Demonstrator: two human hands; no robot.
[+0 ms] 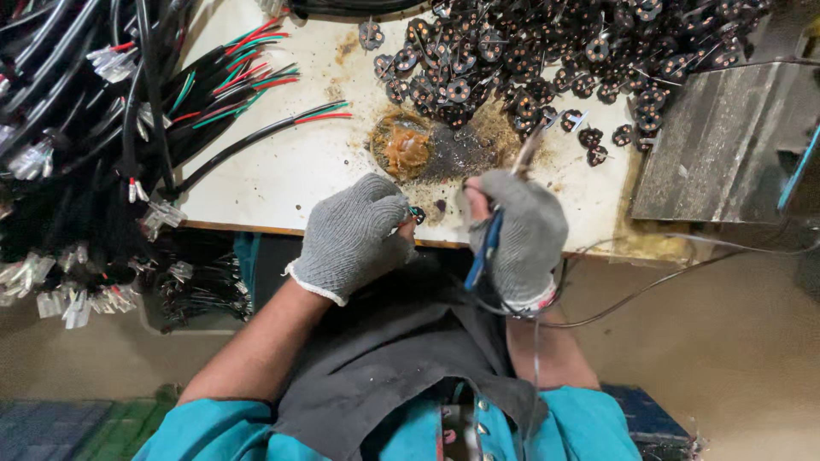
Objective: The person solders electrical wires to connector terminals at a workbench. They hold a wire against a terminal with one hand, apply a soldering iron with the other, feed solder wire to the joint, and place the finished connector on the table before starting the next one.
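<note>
My left hand, in a grey knit glove, is closed around a small dark round part at the near edge of the white worktable. In a fingerless grey glove, my right hand grips a soldering iron with a blue handle. Its tip points up and away toward a round tin of brown flux paste. A thin cord runs from the iron off to the right.
A big heap of small dark round parts with wire legs covers the table's far side. Bundles of black cables with red, green and white cores lie at the left. A grey metal block stands at the right.
</note>
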